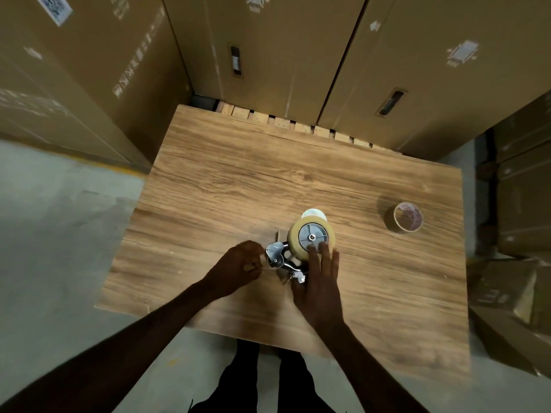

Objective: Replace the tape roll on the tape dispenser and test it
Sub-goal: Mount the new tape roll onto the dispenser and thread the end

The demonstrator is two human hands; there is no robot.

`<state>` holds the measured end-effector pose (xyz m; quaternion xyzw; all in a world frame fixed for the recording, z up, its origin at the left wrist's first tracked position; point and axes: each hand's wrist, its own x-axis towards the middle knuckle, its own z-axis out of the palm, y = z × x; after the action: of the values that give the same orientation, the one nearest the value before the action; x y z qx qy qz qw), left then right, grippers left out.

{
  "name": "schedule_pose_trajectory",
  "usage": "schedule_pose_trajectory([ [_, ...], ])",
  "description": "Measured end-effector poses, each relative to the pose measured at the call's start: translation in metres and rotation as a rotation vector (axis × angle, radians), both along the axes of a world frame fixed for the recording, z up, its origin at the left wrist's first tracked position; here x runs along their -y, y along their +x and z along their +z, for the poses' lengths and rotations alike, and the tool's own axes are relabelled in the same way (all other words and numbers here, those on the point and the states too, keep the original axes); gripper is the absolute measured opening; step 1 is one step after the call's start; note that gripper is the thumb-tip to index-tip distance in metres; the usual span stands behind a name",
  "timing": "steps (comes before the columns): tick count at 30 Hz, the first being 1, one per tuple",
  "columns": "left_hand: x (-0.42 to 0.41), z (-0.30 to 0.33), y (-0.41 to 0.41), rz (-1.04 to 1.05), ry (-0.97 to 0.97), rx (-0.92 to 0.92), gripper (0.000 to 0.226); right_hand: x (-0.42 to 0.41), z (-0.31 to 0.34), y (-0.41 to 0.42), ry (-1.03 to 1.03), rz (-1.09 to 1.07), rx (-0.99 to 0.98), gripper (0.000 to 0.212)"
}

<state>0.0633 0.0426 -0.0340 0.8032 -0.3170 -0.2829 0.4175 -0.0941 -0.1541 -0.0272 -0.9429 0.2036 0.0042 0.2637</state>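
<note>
A metal tape dispenser (278, 257) lies on its side on the wooden table (226, 186). A full tan tape roll (296, 242) sits on its grey hub. My right hand (320, 278) rests flat on the dispenser, fingertips touching the roll's near edge. My left hand (241, 263) is pinched at the dispenser's front metal plate, fingers closed on what looks like the tape's loose end. An empty cardboard core (407, 217) stands apart at the table's right side. A white object (313, 213) peeks out behind the roll.
Tall cardboard boxes (268, 55) wall in the table at the back and left. More boxes (521, 204) are stacked at the right. Grey concrete floor (53, 234) lies to the left, and my legs show below the near table edge.
</note>
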Motion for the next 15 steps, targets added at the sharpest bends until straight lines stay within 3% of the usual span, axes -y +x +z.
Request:
schedule_pose_trajectory([
  [5, -0.002, -0.001, 0.005, -0.104, 0.020, 0.018, 0.010, -0.007, -0.002, -0.005, 0.163, -0.087, 0.101, 0.092],
  [15, -0.001, 0.012, 0.019, -0.209, 0.066, -0.016, 0.009, -0.002, -0.008, -0.006, 0.202, -0.056, 0.120, 0.104],
])
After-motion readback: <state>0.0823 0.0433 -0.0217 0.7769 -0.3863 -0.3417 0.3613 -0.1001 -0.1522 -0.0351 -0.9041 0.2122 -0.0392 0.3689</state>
